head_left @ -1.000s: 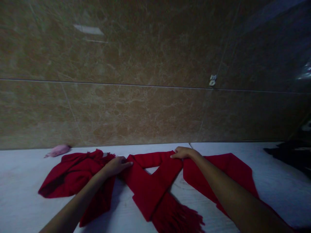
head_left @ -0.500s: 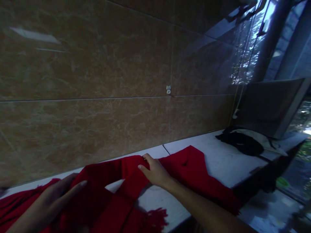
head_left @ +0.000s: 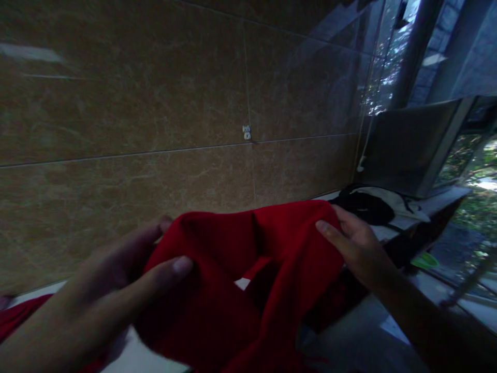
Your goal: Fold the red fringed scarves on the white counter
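Note:
A red scarf (head_left: pixel 233 280) hangs lifted between both of my hands, above the white counter (head_left: pixel 143 357). My left hand (head_left: pixel 112 290) pinches its left part, thumb on the front and fingers behind the cloth. On the right edge of the scarf my right hand (head_left: pixel 359 248) is closed, thumb on top. A small gap in the folds shows the white surface behind. More red cloth (head_left: pixel 15 318) lies at the far left on the counter.
A brown marble-tiled wall (head_left: pixel 155 114) stands close behind the counter, with a small white fitting (head_left: pixel 246 132) on it. A dark and white bundle of cloth (head_left: pixel 373 204) lies at the counter's far right end. Beyond it are a grey panel (head_left: pixel 407 140) and greenery outside.
The scarf lay flat on the counter under my hands. Both hands have gripped it and raised it toward the camera, and the view has swung right.

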A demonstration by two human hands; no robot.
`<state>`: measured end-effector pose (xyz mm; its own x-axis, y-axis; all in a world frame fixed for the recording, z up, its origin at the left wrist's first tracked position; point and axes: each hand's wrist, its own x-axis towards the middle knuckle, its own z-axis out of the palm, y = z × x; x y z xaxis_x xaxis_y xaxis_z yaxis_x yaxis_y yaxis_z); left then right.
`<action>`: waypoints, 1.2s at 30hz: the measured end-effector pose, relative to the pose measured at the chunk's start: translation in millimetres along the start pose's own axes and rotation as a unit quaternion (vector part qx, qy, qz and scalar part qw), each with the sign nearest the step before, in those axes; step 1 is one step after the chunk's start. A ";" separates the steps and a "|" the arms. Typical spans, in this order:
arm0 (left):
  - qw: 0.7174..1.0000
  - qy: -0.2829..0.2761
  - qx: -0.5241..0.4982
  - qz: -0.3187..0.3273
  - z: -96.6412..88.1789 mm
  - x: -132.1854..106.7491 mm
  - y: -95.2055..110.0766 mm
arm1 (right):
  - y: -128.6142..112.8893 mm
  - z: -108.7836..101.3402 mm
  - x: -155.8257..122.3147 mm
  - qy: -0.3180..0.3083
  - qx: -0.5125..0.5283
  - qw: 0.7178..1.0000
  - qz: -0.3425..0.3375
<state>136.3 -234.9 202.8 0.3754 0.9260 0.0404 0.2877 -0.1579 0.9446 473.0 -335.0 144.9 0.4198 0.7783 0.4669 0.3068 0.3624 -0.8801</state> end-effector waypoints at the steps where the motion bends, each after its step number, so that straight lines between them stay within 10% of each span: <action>1: 0.999 -0.039 -0.026 0.028 18.9 3.0 16.5 | -0.6 -14.6 2.6 0.022 0.007 1.000 0.003; 7: 0.971 -0.144 -0.145 0.121 117.7 26.0 83.0 | -25.3 -98.6 53.3 0.071 0.026 0.997 0.026; 12: 0.954 -0.082 -0.283 0.054 157.9 53.3 65.0 | -21.9 -118.8 131.3 0.024 0.029 0.994 0.102; 21: 0.962 0.017 -0.170 -0.215 152.9 131.9 -100.5 | 165.8 -17.1 163.9 -0.156 -0.036 0.949 0.273; 25: 0.981 -0.022 -0.073 -0.179 135.1 149.9 -115.1 | 205.3 -19.3 165.9 -0.164 -0.026 0.944 0.283; 36: 0.988 -0.059 0.037 -0.136 126.2 161.8 -139.6 | 220.2 -35.2 168.2 -0.110 -0.047 0.957 0.266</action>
<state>268.1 -106.3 36.4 0.3746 0.8916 -0.2544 0.4549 0.0623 0.8884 641.2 -142.3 32.7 0.3518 0.9324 -0.0833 0.1801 -0.1547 -0.9714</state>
